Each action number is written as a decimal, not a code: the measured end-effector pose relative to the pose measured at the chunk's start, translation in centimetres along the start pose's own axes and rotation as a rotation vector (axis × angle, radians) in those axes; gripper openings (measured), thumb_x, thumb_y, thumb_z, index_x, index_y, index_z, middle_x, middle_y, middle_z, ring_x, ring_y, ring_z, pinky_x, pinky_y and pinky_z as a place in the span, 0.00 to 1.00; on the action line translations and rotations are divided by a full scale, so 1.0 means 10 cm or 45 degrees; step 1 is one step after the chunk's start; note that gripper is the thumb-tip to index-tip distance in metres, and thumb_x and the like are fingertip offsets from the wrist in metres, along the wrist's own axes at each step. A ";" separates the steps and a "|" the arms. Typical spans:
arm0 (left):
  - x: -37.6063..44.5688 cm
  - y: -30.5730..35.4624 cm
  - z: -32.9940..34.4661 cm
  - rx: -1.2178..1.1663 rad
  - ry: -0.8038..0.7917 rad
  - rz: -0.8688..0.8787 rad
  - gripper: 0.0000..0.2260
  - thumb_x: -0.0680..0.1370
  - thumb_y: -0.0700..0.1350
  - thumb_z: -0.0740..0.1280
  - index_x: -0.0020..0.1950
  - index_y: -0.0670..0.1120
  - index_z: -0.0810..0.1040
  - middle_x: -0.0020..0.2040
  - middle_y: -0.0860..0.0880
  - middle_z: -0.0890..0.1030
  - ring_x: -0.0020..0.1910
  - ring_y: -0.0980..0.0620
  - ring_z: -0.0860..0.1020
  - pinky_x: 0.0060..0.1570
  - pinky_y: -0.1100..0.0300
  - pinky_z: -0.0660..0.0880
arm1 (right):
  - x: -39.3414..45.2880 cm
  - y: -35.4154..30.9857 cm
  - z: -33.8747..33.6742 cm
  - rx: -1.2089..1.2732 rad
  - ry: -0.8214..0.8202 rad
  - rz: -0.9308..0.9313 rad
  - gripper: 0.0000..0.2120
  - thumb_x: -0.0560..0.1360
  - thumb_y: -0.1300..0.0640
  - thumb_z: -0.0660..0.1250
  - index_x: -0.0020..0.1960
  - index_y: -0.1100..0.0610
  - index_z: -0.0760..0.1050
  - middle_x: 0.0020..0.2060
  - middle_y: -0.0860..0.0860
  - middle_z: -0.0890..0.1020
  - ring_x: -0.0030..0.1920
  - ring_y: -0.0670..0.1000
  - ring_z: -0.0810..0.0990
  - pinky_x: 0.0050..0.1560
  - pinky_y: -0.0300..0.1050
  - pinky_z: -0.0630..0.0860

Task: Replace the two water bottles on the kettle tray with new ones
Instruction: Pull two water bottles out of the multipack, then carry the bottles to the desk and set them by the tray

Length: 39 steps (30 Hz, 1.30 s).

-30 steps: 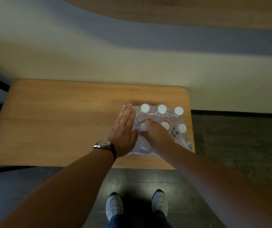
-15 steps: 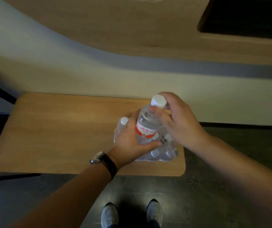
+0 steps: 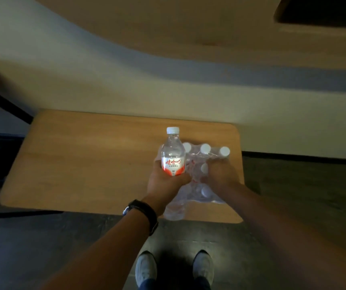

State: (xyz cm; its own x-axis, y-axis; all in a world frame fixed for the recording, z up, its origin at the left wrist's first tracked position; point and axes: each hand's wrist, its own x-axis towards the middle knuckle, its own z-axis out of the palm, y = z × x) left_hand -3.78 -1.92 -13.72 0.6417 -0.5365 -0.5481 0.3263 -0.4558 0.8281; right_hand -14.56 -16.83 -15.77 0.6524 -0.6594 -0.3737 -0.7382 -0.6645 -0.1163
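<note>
nearest, at 6 o'clock, two pale shoes (image 3: 174, 268) on dark floor, cut off by the bottom edge. above them, left hand (image 3: 163, 181) wrapped around the lower half of one new water bottle (image 3: 172, 155), held upright and clear of the desk (image 3: 84, 160), white cap at 12 o'clock, red label facing the camera. dark wristwatch (image 3: 141, 212) on that wrist. just beside it, toward 3 o'clock, right hand (image 3: 220, 172) down in the torn shrink-wrapped pack of bottles (image 3: 205, 174), fingers curled into the film; hard to tell whether closed on a second bottle or only on plastic, since blurred and back-on to the camera.

likely trouble from here: pulling the second bottle one-handed could drag the whole pack toward the desk's near edge at 5 o'clock, where it already sits close, and tip it to the floor. film could snag a cap and jerk the bottle loose. with the left hand low on a smooth bottle, a slip seems possible if that hand is also used to brace the pack.

farther off, at 12 o'clock, pale wall and a curved wooden panel (image 3: 188, 28) overhead. no kettle tray or old bottles anywhere in view, so their place cannot be told. count of bottles left in the pack unclear through crumpled film. dark shapes at 9 o'clock too dim to identify.
</note>
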 end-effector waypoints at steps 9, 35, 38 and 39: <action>-0.08 -0.02 -0.09 0.004 0.024 -0.017 0.26 0.60 0.42 0.80 0.55 0.52 0.77 0.44 0.52 0.87 0.40 0.57 0.86 0.34 0.65 0.81 | -0.13 0.19 -0.06 0.102 0.198 -0.287 0.20 0.73 0.47 0.72 0.60 0.57 0.76 0.60 0.55 0.78 0.61 0.57 0.71 0.62 0.51 0.66; -2.64 0.50 -1.89 -0.351 0.607 0.157 0.25 0.64 0.48 0.80 0.57 0.59 0.75 0.47 0.60 0.85 0.44 0.62 0.84 0.39 0.63 0.79 | -1.53 -2.22 -1.72 1.330 -0.324 -0.479 0.29 0.67 0.28 0.64 0.54 0.49 0.80 0.43 0.52 0.86 0.40 0.53 0.86 0.46 0.56 0.83; -3.09 0.24 -2.38 -0.418 0.717 0.160 0.28 0.62 0.53 0.80 0.58 0.59 0.74 0.49 0.61 0.84 0.46 0.61 0.84 0.46 0.57 0.81 | -1.92 -2.89 -1.63 1.225 -0.477 -0.587 0.28 0.68 0.28 0.64 0.55 0.49 0.80 0.41 0.52 0.87 0.37 0.53 0.87 0.38 0.48 0.82; -3.24 0.15 -2.56 -0.442 0.755 0.161 0.30 0.60 0.55 0.80 0.59 0.60 0.73 0.49 0.62 0.84 0.46 0.61 0.84 0.45 0.57 0.81 | -2.06 -3.13 -1.60 1.195 -0.503 -0.637 0.26 0.68 0.29 0.64 0.53 0.49 0.80 0.39 0.52 0.87 0.35 0.51 0.86 0.34 0.44 0.80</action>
State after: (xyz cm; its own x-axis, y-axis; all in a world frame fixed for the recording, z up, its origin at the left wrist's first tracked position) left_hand -6.35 32.98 8.28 0.9277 -0.0471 -0.3704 0.3638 -0.1094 0.9250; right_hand -2.16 11.88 10.29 0.9333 -0.1262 -0.3363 -0.3552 -0.1863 -0.9160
